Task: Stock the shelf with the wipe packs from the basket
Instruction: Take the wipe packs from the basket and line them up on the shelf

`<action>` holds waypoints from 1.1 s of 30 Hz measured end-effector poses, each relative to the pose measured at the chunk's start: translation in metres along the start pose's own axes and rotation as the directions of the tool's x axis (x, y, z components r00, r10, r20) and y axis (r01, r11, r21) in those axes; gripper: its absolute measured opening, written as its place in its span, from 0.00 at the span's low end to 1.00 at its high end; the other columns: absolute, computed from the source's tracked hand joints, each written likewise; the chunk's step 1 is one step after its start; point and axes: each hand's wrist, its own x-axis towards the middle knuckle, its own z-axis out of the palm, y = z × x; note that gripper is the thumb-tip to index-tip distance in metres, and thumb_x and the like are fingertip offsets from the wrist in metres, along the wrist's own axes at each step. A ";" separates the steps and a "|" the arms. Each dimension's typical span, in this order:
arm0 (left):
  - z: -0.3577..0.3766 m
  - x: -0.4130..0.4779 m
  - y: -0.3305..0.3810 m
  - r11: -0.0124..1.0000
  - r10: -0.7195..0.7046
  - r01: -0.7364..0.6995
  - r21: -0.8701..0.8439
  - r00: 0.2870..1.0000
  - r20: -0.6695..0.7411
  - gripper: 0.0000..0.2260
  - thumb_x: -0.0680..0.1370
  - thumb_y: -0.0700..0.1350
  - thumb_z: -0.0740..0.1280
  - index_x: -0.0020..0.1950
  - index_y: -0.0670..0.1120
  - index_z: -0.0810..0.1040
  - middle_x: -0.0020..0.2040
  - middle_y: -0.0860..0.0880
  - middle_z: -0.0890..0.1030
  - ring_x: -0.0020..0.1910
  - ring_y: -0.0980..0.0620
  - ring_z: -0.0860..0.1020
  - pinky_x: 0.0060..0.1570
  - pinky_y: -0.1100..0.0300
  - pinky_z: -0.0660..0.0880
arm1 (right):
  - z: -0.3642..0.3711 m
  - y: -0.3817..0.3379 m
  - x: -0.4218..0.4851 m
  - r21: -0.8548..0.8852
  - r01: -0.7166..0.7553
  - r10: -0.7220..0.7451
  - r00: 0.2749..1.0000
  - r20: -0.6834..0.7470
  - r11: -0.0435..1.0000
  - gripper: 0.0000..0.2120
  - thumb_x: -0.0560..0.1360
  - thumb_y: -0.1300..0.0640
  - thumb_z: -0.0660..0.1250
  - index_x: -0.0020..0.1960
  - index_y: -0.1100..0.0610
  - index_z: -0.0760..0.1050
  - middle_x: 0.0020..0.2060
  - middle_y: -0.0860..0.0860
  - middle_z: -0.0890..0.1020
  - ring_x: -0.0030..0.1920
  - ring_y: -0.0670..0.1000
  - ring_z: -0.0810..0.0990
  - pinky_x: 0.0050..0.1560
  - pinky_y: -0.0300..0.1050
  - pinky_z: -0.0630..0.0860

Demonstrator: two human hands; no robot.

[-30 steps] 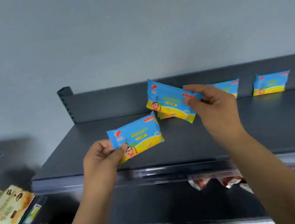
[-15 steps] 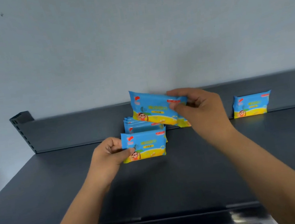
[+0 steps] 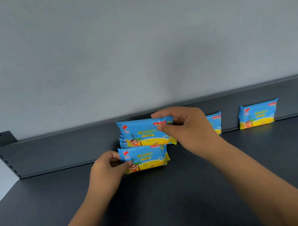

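My left hand (image 3: 108, 169) pinches the left end of a blue-and-yellow wipe pack (image 3: 147, 158) that stands upright on the dark shelf (image 3: 165, 196). My right hand (image 3: 186, 128) grips the top right corner of a second wipe pack (image 3: 141, 134), held upright just behind and above the first. Behind that one, the edges of more packs (image 3: 122, 143) show against the shelf's back rail (image 3: 63, 146). Another pack (image 3: 214, 122) is partly hidden by my right hand. A further pack (image 3: 257, 114) leans against the rail at the right. The basket is out of view.
The shelf's left end has a perforated upright post (image 3: 0, 151). A plain grey wall (image 3: 135, 47) rises behind the rail. Bare shelf surface lies to the left of my hands and in front of them.
Both hands moved the two packs further back toward the rail; the left pack now stands on the shelf in front of the stack. The camera has tilted up, so the lower shelves are out of view.
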 end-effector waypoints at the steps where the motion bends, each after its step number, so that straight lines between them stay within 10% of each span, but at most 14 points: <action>1: 0.001 0.002 -0.001 1.000 -0.003 0.003 0.027 1.000 0.002 0.08 0.72 0.41 0.79 0.44 0.45 0.82 0.41 0.52 0.87 0.42 0.54 0.85 0.43 0.55 0.82 | 0.000 0.000 0.002 0.009 -0.005 0.005 1.000 -0.010 1.000 0.12 0.77 0.61 0.73 0.57 0.49 0.85 0.25 0.35 0.76 0.29 0.40 0.75 0.36 0.29 0.70; 6: 0.002 0.009 -0.005 0.997 -0.005 0.004 0.079 1.000 0.020 0.08 0.71 0.44 0.80 0.43 0.48 0.81 0.40 0.52 0.87 0.38 0.54 0.84 0.39 0.53 0.81 | 0.007 0.010 0.012 -0.050 -0.040 0.042 0.998 0.043 0.998 0.12 0.75 0.57 0.75 0.53 0.41 0.85 0.34 0.49 0.83 0.35 0.47 0.77 0.44 0.49 0.82; 12: 0.002 0.012 -0.007 0.987 -0.027 0.010 0.163 0.994 0.103 0.13 0.67 0.41 0.82 0.45 0.48 0.81 0.43 0.53 0.86 0.43 0.53 0.84 0.46 0.52 0.82 | 0.020 0.025 0.015 -0.328 -0.028 0.065 0.993 0.102 0.944 0.10 0.75 0.54 0.75 0.55 0.42 0.84 0.27 0.37 0.76 0.29 0.42 0.74 0.35 0.31 0.69; 23: 0.001 0.000 -0.002 0.958 0.055 -0.095 0.272 0.987 0.154 0.13 0.72 0.49 0.78 0.50 0.54 0.75 0.47 0.58 0.82 0.45 0.59 0.80 0.41 0.62 0.76 | 0.033 0.034 0.009 -0.685 0.210 -0.082 0.973 0.214 0.698 0.08 0.70 0.49 0.78 0.44 0.45 0.80 0.48 0.40 0.77 0.54 0.44 0.72 0.55 0.45 0.75; 33: 0.001 -0.008 0.006 0.919 0.082 -0.124 0.374 0.989 0.127 0.11 0.76 0.54 0.73 0.49 0.53 0.73 0.47 0.57 0.79 0.43 0.59 0.77 0.38 0.62 0.73 | 0.041 0.023 -0.002 -0.803 0.195 -0.037 0.977 0.211 0.563 0.16 0.75 0.48 0.71 0.62 0.46 0.75 0.59 0.43 0.77 0.60 0.49 0.74 0.66 0.48 0.71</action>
